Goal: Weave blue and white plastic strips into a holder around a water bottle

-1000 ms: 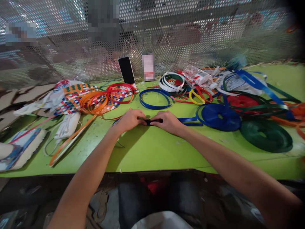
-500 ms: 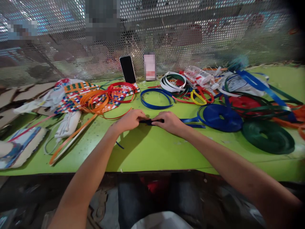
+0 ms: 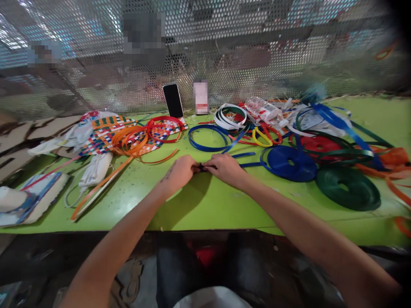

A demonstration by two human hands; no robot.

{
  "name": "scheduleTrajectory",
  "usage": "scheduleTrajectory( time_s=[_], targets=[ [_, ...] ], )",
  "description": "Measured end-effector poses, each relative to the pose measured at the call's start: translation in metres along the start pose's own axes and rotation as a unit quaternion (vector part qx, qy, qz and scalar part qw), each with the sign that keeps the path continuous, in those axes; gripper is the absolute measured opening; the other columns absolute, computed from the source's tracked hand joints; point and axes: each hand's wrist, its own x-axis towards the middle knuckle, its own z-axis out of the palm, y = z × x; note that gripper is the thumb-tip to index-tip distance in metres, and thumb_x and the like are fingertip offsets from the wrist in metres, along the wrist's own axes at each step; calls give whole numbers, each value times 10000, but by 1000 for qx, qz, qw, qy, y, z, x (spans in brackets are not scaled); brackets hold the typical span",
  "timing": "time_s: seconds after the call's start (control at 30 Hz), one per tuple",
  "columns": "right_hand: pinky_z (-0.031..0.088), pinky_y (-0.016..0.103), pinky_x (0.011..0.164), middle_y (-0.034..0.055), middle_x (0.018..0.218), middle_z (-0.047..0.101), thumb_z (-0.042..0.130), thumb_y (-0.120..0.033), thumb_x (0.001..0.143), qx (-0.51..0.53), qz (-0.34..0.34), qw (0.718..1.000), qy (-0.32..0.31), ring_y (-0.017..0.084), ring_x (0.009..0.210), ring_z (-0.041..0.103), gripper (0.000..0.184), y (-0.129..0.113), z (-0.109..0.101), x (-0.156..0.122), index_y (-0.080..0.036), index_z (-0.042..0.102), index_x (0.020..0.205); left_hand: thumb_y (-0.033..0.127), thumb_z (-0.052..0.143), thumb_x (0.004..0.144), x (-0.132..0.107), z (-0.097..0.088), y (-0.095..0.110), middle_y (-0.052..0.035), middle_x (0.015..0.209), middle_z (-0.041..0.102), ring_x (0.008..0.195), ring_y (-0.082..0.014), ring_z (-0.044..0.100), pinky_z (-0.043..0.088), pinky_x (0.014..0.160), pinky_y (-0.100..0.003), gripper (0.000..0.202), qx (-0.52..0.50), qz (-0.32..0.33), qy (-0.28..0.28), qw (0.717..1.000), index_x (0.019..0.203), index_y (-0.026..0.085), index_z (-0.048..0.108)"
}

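Note:
Near the middle of the green table, my left hand [image 3: 184,171] and my right hand [image 3: 226,169] meet, fingertips almost touching. Both pinch a dark blue plastic strap [image 3: 201,167], and only a short dark piece shows between them. How it is folded or joined is hidden by my fingers. Blue strap ends [image 3: 248,164] reach out to the right from behind my right hand. Just beyond my hands lies a coil of blue strap [image 3: 208,148], and to the right a wound blue roll [image 3: 302,169] rests flat.
A green roll [image 3: 348,192] and a red roll [image 3: 316,144] lie at right. A woven multicolour piece [image 3: 99,139] sits left beneath orange coils [image 3: 123,147]. Two phones lean on the mesh, one a dark-screened phone [image 3: 173,101]. A plastic bottle [image 3: 265,112] lies behind, yellow-handled scissors [image 3: 261,139] before it.
My hands have drawn slightly closer together, still pinching the strap. The dark strap end that stuck out below my left wrist is out of sight. The whole view has shifted a little.

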Motion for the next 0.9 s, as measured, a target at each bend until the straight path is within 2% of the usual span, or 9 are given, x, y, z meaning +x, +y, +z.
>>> scheduleTrajectory(
  time_s=[0.17, 0.27, 0.33, 0.4, 0.5, 0.63, 0.7, 0.8, 0.9],
  targets=[
    [480, 338, 810, 86, 1168, 825, 635, -273, 1084, 19, 29, 999, -19, 261, 1024, 732, 275, -2, -2, -1, -288, 876, 1216, 206, 602, 1053, -12, 14, 30, -211, 1016, 813, 817, -297, 773, 525, 731, -377, 291, 55, -50, -16, 997, 1076, 145, 886],
    [464, 323, 785, 85, 1169, 818, 667, -264, 1064, 51, 53, 997, -4, 252, 1032, 724, 205, 0, -3, -1, -260, 863, 1123, 221, 648, 1034, -7, 8, 28, -160, 931, 834, 844, -300, 788, 528, 736, -365, 259, 39, -40, -33, 998, 981, 191, 900],
    [432, 316, 731, 87, 1113, 811, 737, -286, 1027, 60, 84, 995, 13, 241, 975, 710, 123, 2, -3, 0, -227, 823, 1091, 259, 736, 994, 0, 2, 20, -110, 952, 851, 894, -291, 796, 547, 766, -353, 173, 15, -34, -37, 999, 1010, 233, 906],
    [389, 311, 675, 76, 1035, 793, 818, -330, 973, 62, 119, 991, 25, 221, 881, 682, 164, 7, -4, 1, -206, 773, 1072, 269, 840, 916, 7, 0, 11, -71, 981, 856, 912, -270, 796, 570, 807, -342, 121, -41, -24, -28, 998, 1016, 251, 906],
    [374, 307, 668, 53, 967, 760, 870, -374, 924, 49, 137, 989, 34, 202, 824, 645, 239, 16, -7, 3, -206, 715, 993, 213, 918, 815, 13, 5, 2, -74, 1027, 840, 948, -252, 783, 592, 898, -343, 100, -96, 30, 24, 995, 912, 213, 893],
    [406, 316, 733, 64, 1002, 740, 935, -393, 833, 27, 141, 988, 48, 236, 932, 654, 330, 29, -13, 4, -212, 679, 935, 179, 853, 870, 14, 25, 2, -96, 1021, 825, 965, -251, 772, 604, 963, -379, 32, -131, 117, 44, 984, 861, 198, 877],
    [432, 316, 752, 60, 1019, 737, 980, -360, 761, 46, 153, 986, 39, 245, 955, 664, 417, 35, -14, 5, -206, 685, 1012, 189, 808, 916, 14, 37, 4, -109, 1076, 822, 991, -253, 772, 615, 971, -390, 78, -142, 145, 49, 978, 882, 201, 877],
    [488, 328, 797, 68, 1070, 749, 992, -286, 723, 97, 167, 980, 35, 250, 968, 690, 640, 41, -13, 5, -180, 666, 1263, 220, 753, 976, 11, 48, 6, -119, 1114, 817, 1029, -264, 765, 621, 970, -404, 136, -135, 155, 62, 977, 1004, 214, 886],
    [519, 395, 978, 142, 1239, 755, 1002, -244, 701, 109, 139, 982, 61, 309, 1154, 697, 819, 43, -12, 6, -153, 627, 1423, 262, 750, 1006, 8, 47, 9, -113, 1061, 806, 1007, -266, 756, 607, 970, -409, 189, -96, 147, 68, 982, 1143, 230, 876]
  ],
)
